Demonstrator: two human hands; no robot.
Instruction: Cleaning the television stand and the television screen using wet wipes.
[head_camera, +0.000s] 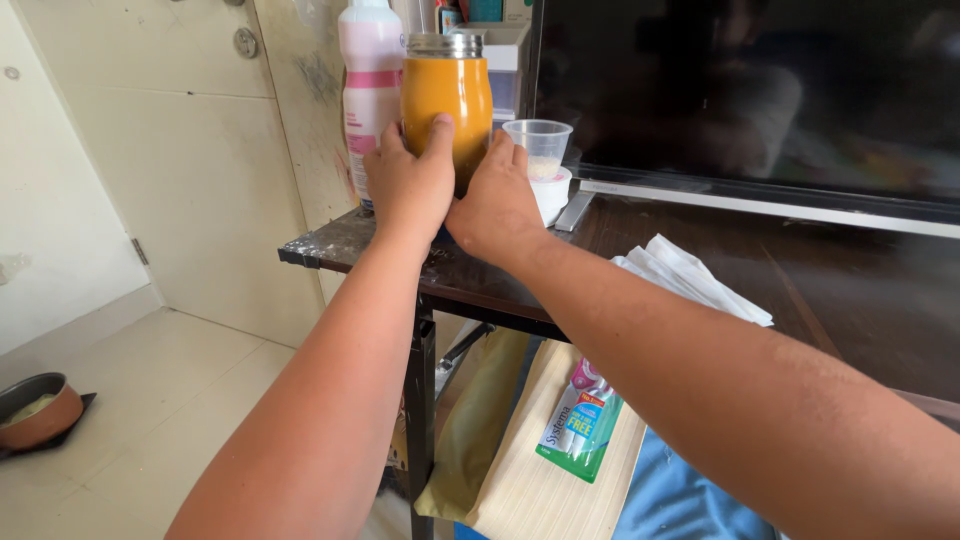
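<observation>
two bare forearms nearest the lens, reaching forward and up to the corner of a dark scuffed wooden tabletop (330, 243). left hand (408, 185) wrapped round the lower left side of a tall orange metal flask with a bare steel screw neck (447, 98), thumb pressed up the front; grip clenched on it. right hand (497, 205) cupped against the flask's lower right side, fingers curled behind, also grasping it. flask upright, long axis vertical, open neck pointing straight up, base hidden behind the hands so cannot tell whether resting on the tabletop or lifted off it.

just behind on the left, touching or nearly so, a tall pink and white plastic bottle (370, 60). just right of the flask, a small clear plastic cup with pale grains (538, 146), standing in a white round tub (553, 194). behind these, a large black screen (740, 90) along the back. tabletop's left edge and front corner very close to the flask; open room to the right front, up to folded white cloth (690, 275). below the edge, a green toothpaste packet (580, 420) on a tan envelope. far left on the pale tiled floor (150, 400), a round brown pot (35, 410).
</observation>
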